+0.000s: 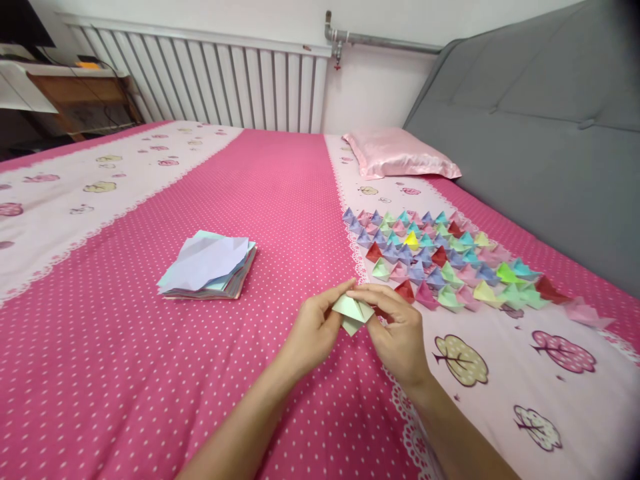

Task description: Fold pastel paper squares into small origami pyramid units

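Note:
A small, partly folded piece of pale green paper (353, 312) is held above the bed between both hands. My left hand (317, 325) grips its left side, thumb below and fingers above. On the opposite side, my right hand (397, 327) pinches the paper, its fingers bent over the top edge. Right of the hands, several rows of folded paper boats (440, 257) in many colours stand on the bedspread. A stack of loose paper sheets (207, 265), pale lilac on top, lies to the left.
The bed has a pink dotted bedspread (280, 180) with pale printed strips. A pink pillow (400, 153) rests near the grey padded headboard (525, 120). Behind the bed are a white radiator (225, 77) and a pipe (390, 41). A wooden desk (80, 90) stands at far left.

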The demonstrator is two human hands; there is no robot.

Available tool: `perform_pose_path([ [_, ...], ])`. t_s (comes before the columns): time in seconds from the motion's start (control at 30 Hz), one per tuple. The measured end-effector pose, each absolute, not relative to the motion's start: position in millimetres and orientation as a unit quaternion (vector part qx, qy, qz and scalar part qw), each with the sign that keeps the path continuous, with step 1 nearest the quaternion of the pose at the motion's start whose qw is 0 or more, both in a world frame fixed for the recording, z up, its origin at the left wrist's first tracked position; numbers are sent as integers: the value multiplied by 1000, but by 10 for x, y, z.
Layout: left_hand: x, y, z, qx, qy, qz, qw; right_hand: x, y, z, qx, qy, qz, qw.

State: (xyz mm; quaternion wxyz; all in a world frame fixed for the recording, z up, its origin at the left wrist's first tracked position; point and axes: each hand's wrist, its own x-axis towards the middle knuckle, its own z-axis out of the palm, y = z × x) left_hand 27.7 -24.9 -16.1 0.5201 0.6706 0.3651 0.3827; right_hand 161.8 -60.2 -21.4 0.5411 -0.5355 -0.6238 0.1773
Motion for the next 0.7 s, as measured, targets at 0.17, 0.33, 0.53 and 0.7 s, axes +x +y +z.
perform_pose_path([
  [0.17, 263, -211, -115, 544, 321, 379, 677, 1659, -579, -169, -524, -633, 219, 526],
  [0.33, 210, -210, -33, 422, 297, 402, 756, 1709, -564, -140, -512, -660, 223, 502],
  [0.53, 161, -195, 11, 337, 262, 436, 792, 1750, -579, -124, -488, -681, 280, 470],
  [0.7, 192, -200, -36, 398, 253, 427, 771, 1695, -554, -159, -511, -656, 238, 503],
])
